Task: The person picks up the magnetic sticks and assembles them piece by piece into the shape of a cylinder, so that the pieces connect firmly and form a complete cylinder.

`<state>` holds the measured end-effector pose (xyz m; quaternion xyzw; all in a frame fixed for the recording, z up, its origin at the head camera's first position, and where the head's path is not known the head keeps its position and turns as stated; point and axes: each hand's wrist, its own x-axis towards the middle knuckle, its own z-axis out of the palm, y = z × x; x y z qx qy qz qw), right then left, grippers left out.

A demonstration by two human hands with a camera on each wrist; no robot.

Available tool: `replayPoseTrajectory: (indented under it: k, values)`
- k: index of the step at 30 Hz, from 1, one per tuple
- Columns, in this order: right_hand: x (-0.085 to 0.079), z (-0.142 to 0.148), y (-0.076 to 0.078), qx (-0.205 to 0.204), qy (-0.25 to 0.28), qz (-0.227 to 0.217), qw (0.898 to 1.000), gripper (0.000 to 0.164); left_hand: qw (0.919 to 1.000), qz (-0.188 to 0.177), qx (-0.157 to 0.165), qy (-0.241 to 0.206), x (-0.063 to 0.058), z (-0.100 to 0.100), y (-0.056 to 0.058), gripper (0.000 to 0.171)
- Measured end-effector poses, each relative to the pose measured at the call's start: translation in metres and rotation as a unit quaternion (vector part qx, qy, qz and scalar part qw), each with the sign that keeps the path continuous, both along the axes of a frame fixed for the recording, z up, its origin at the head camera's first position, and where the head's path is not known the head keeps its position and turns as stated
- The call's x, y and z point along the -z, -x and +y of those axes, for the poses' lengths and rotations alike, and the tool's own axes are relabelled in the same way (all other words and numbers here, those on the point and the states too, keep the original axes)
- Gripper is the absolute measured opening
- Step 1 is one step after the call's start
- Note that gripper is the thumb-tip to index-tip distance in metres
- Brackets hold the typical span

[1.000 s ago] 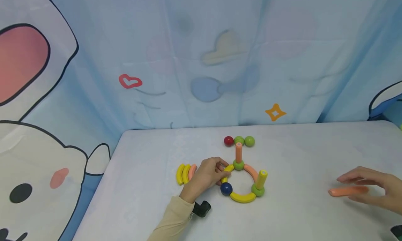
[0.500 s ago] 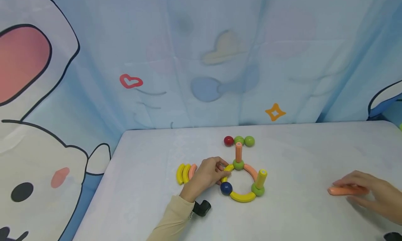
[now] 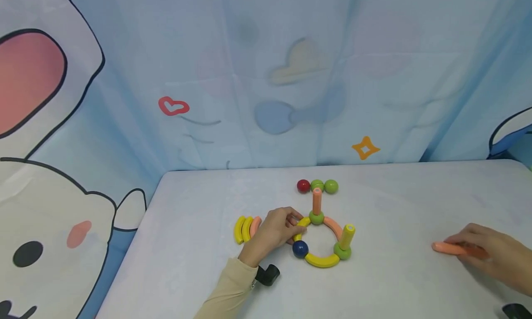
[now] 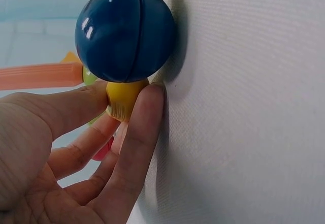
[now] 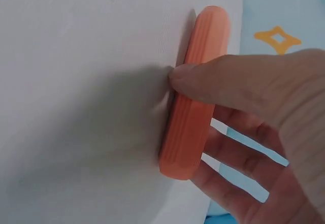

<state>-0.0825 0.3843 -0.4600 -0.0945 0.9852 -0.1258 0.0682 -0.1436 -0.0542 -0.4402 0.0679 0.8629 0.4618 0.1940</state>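
Note:
Centre of the table, in the head view, lies a ring of curved sticks and balls. My left hand pinches its left yellow curved stick between thumb and fingers, beside the dark blue ball. An orange curved stick and a front yellow curved stick complete the loop. From its back green ball rises an orange stick; a yellow stick leans up from the right green ball. Far right, my right hand grips a ribbed orange stick, thumb across its middle.
Behind the ring sit a red ball and two green balls in a row. Left of my left hand, two yellow curved sticks and an orange curved one lie side by side. A printed curtain hangs behind the table.
My right hand has closed round the orange stick, whose near-ring end has shifted slightly left and away from me. My left hand keeps its hold on the ring.

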Motion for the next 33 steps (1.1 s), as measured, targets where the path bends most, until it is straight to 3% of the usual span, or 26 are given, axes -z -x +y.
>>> replayPoseTrajectory:
  k: [5,8,10,13,16,19,22,26,28,30,33]
  values:
    - [-0.009,-0.026,0.002,-0.022,0.033,0.075,0.996,0.025,1.0000,-0.003,0.000,-0.001,0.001,-0.002,0.000,0.025]
    - [-0.026,-0.050,0.010,-0.040,0.074,0.121,0.989,0.030,1.0000,-0.004,-0.003,0.002,0.001,-0.003,0.000,0.025]
    - [-0.043,-0.067,0.017,-0.057,0.101,0.161,0.980,0.034,1.0000,-0.005,-0.006,0.004,0.001,-0.003,0.000,0.025]
    - [-0.074,-0.091,0.025,-0.082,0.147,0.237,0.957,0.044,1.0000,-0.005,-0.007,0.002,0.001,-0.002,-0.001,0.025]
    - [-0.107,-0.112,0.024,-0.102,0.210,0.287,0.929,0.053,0.9999,-0.007,-0.005,-0.007,0.002,0.000,-0.001,0.026]
    - [-0.135,-0.133,0.017,-0.142,0.297,0.289,0.899,0.052,0.9999,-0.007,-0.005,-0.009,0.003,0.001,-0.001,0.025]
    - [-0.156,-0.155,0.010,-0.205,0.428,0.247,0.845,0.043,0.9999,-0.006,-0.008,-0.008,0.003,0.001,-0.001,0.025]
    - [-0.174,-0.187,0.005,-0.269,0.536,0.192,0.777,0.042,1.0000,-0.004,-0.007,-0.005,0.002,-0.001,0.000,0.025]
    - [-0.179,-0.202,0.003,-0.268,0.535,0.182,0.780,0.043,1.0000,-0.005,-0.005,-0.005,0.002,-0.001,0.001,0.025]
    - [-0.178,-0.217,0.003,-0.276,0.541,0.174,0.775,0.046,0.9999,-0.007,-0.002,-0.008,0.002,-0.002,0.001,0.025]
    - [-0.171,-0.237,0.000,-0.261,0.539,0.159,0.785,0.048,0.9998,-0.004,0.006,-0.018,0.001,-0.003,0.001,0.024]
